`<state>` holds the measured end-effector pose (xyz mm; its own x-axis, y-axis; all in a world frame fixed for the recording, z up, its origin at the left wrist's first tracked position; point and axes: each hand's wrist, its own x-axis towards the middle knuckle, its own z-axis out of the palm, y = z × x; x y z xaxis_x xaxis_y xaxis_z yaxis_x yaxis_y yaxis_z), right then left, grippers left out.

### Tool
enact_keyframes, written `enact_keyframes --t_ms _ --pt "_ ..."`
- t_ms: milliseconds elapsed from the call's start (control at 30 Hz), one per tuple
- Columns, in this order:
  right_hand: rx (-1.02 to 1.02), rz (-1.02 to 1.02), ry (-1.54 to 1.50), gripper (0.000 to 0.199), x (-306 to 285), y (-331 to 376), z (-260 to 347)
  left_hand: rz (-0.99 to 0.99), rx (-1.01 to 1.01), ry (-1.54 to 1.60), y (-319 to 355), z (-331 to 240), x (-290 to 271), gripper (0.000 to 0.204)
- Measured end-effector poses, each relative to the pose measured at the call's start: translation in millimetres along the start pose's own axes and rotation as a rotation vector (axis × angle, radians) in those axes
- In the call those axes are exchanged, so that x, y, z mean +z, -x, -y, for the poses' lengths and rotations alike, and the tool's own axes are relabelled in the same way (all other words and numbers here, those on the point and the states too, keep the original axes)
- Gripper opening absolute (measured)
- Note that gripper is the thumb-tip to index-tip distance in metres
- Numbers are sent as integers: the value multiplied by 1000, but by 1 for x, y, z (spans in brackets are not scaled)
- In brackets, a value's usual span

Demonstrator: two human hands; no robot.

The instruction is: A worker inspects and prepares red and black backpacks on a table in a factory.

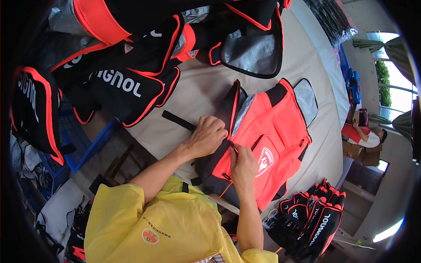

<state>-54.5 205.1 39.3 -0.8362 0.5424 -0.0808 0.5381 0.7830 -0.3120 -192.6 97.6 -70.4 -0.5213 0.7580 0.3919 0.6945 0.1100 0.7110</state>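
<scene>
- Far left of the fingers: black bags (117, 90) with red trim, heaped; a blue crate (94, 147) lower down.
- Just left of the left fingers: a black strap (175, 119), flat on the table (197, 83).
- Left hand (204, 136): fingers curled, tips pinched on the dark edge (230, 142) of the red-and-black bag (285, 125).
- Right hand (243, 165): fingers closed on that edge, just beside the left's; can't tell whether a zip pull sits between them.
- Bag lies on the table, beneath and right of the fingers.
- My reading: zip or edging being lined up; next move seems to call for left fingers bracing, right fingers drawing along.
- Well right of the fingers: stacked packs (313, 219); beyond, another person (366, 135).
</scene>
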Motion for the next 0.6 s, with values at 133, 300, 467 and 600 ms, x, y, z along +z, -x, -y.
enact_keyframes --t_ms 133,300,467,600 --pt "119 -64 -124 25 -27 48 -20 -101 -174 23 15 15 -6 6" --pt "613 -123 -315 33 -37 135 -51 -280 -489 -27 47 55 -19 23" --pt "667 -152 -312 38 -15 186 -68 -211 -612 37 51 71 -21 30" --pt "741 -230 -420 38 1 202 -74 -118 -737 262 19 37 -42 15"
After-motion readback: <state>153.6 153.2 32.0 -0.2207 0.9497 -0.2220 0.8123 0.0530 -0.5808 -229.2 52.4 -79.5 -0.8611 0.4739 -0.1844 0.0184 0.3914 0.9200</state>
